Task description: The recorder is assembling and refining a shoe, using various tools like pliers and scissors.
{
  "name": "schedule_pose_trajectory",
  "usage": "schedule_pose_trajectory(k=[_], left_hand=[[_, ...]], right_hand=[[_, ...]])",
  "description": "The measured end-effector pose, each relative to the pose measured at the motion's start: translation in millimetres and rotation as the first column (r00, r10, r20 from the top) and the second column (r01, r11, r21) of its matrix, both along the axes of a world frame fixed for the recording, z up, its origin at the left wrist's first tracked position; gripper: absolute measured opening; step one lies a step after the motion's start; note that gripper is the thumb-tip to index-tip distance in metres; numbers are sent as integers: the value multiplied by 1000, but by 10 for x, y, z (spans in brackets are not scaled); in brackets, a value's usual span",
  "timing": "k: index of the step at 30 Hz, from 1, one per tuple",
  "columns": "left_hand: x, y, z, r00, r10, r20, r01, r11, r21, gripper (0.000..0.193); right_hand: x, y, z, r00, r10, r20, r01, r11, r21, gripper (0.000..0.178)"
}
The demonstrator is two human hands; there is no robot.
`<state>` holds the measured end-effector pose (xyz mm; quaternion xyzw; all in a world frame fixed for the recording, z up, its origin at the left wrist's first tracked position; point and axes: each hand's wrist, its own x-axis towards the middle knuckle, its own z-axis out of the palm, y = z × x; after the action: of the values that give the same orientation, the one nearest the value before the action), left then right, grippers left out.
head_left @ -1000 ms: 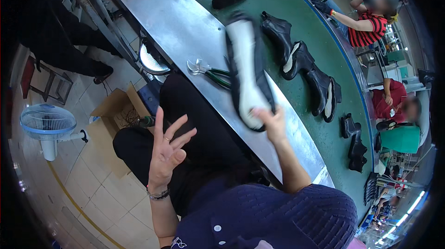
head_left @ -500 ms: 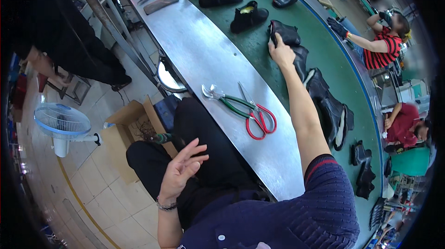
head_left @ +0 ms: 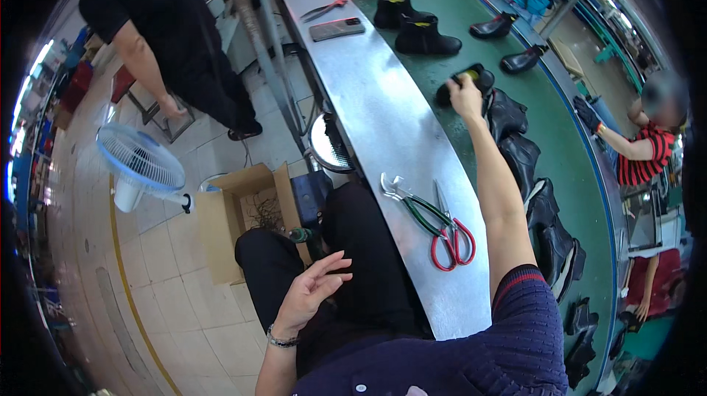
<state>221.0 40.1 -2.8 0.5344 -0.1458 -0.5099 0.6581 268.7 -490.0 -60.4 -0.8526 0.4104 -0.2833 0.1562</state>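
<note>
My right hand (head_left: 468, 97) reaches over the green belt and grips the top of a black ankle boot (head_left: 445, 93) with a yellow lining. The boot is partly hidden by my fingers and slightly blurred. My left hand (head_left: 313, 294) hovers above my lap with nothing in it, fingers stretched and apart. Nearest my hand, a black boot (head_left: 508, 117) lies at the far end of a row of black shoes running toward me. Green-handled pliers (head_left: 418, 212) and red-handled scissors (head_left: 454, 245) rest together on the metal ledge.
The metal ledge (head_left: 368, 75) also bears a phone (head_left: 336, 29) and a pointed tool (head_left: 324, 10). Several boots (head_left: 427, 36) stand farther up the green belt (head_left: 582, 182). A cardboard box (head_left: 221, 226) and fan (head_left: 140, 164) are at left. Other people stand or sit nearby.
My right hand has left the boot at the row's far end and taken hold of the yellow-lined boot beside it. The whole view has shifted. My left hand stays open above my lap.
</note>
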Motion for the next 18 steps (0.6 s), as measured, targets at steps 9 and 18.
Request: schedule_pose_trajectory(k=[9, 18], left_hand=[[60, 225, 56, 990, 39, 133, -40, 999, 5, 59], [247, -101, 345, 788, 30, 615, 89, 983, -163, 112]], right_hand=[[-786, 1020, 1538, 761, 291, 581, -550, 763, 339, 31], [-820, 2983, 2033, 586, 476, 655, -791, 164, 589, 33]])
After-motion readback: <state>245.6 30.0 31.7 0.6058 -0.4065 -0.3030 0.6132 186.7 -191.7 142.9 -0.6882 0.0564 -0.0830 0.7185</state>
